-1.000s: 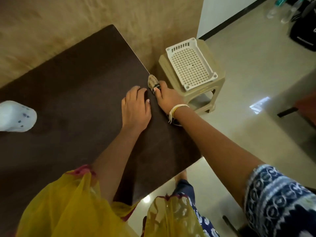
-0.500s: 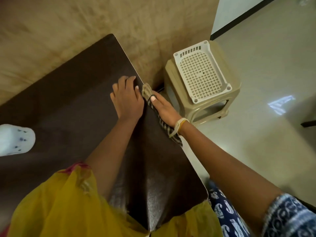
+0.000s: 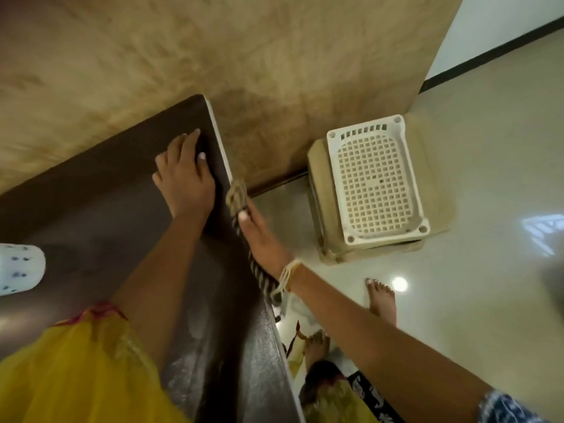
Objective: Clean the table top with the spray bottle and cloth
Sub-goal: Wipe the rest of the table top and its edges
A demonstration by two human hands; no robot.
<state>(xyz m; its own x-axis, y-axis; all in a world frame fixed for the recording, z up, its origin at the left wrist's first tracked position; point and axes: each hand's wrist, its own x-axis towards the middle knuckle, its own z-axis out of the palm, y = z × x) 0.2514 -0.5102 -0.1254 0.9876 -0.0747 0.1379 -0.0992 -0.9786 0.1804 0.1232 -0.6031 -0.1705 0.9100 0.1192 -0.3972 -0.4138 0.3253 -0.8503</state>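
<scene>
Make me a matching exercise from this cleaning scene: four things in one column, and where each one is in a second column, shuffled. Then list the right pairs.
Things
1. left hand
2. cloth
3. white basket
4. spray bottle

Places
A. on top of the beige stool
B. at the left edge of the view, on the table top
C. flat on the dark table top, near its far corner
D. along the table's right edge, under the right hand

Pairs: 1-C, 2-D, 3-A, 4-B
</scene>
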